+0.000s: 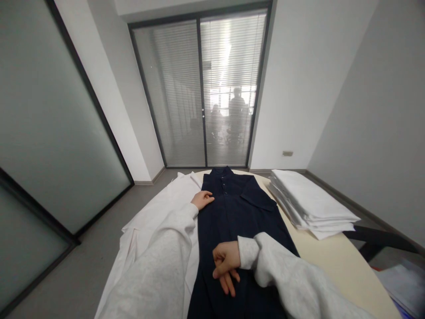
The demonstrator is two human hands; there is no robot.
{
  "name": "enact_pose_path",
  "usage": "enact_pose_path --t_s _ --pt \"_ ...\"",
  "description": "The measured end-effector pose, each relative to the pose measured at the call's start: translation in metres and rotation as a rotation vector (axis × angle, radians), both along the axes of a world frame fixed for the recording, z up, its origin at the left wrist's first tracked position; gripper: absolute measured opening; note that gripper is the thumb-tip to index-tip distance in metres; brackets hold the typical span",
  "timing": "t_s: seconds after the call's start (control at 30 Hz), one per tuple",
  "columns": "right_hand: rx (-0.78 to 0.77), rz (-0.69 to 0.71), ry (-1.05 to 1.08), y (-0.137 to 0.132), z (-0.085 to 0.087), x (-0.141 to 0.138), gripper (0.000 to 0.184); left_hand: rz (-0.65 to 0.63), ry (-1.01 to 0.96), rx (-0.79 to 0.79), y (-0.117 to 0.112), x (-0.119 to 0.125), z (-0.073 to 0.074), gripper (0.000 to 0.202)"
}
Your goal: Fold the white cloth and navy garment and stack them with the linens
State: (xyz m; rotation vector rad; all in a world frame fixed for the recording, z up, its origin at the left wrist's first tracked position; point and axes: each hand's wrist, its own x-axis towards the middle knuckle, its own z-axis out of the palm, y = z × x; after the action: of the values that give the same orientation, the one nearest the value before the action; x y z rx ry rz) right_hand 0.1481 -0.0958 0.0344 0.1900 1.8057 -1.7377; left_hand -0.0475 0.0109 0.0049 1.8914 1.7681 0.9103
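Left grip (202,200) in the head view rests with fingers loosely bent at the left edge of a dark navy garment (226,217), close to its upper end; whether cloth is pinched there I cannot tell. Right grip (227,265) is over the lower middle of the same garment, its fingers partly curled and thumb drawn near them; it may touch the fabric, but a hold cannot be made out. From both grips the garment stretches away lengthwise along the bench (327,261), its buttoned collar at the far end, one short sleeve spread to the right, and its near end cut off by the frame. White cloth (149,217) lies beside it on the left, partly beneath the left forearm. A white stack (308,195) sits well apart from both grips, at the bench's right edge.
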Motion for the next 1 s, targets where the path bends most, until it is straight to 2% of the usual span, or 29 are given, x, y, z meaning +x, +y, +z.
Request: enact_pose_path --t_s 0.1,0.17,0.23,0.3,0.4,0.47,0.6,0.77,0.87,1.0 --pt "-0.052 -0.024 -0.025 0.008 -0.002 0.009 0.047 0.086 0.008 0.035 -0.001 -0.005 0.004 0.027" --pt "-0.051 -0.112 -0.047 0.023 0.0 0.016 0.048 0.173 0.028 0.053 0.0 -0.008 0.005 0.027" --pt "0.036 -0.253 -0.081 0.048 0.003 0.016 0.049 0.203 0.066 0.057 0.0 -0.01 0.005 0.031" --pt "0.215 -0.5 -0.086 0.081 0.007 0.007 0.044 0.199 0.093 0.056 0.002 -0.011 0.002 0.032" --pt "0.557 -1.063 -0.009 0.127 0.008 -0.02 0.033 0.237 0.086 0.051 0.003 -0.012 -0.005 0.028" --pt "0.731 -1.232 0.008 0.148 0.004 -0.04 0.032 0.282 0.07 0.031 0.003 -0.014 -0.007 0.025" --pt "0.892 -1.286 0.034 0.159 -0.012 -0.061 0.033 0.33 0.067 -0.015 0.001 -0.017 -0.01 0.02" --pt "1.107 -1.303 0.168 0.165 -0.038 -0.058 0.024 0.309 0.035 0.047 0.002 -0.018 -0.017 0.022" --pt "1.13 -1.396 0.22 0.175 -0.046 -0.05 0.02 0.299 -0.004 0.079 0.005 -0.018 -0.021 0.022" --pt "1.13 -1.509 0.212 0.184 -0.049 -0.041 0.016 0.299 -0.036 0.075 0.005 -0.019 -0.024 0.023"
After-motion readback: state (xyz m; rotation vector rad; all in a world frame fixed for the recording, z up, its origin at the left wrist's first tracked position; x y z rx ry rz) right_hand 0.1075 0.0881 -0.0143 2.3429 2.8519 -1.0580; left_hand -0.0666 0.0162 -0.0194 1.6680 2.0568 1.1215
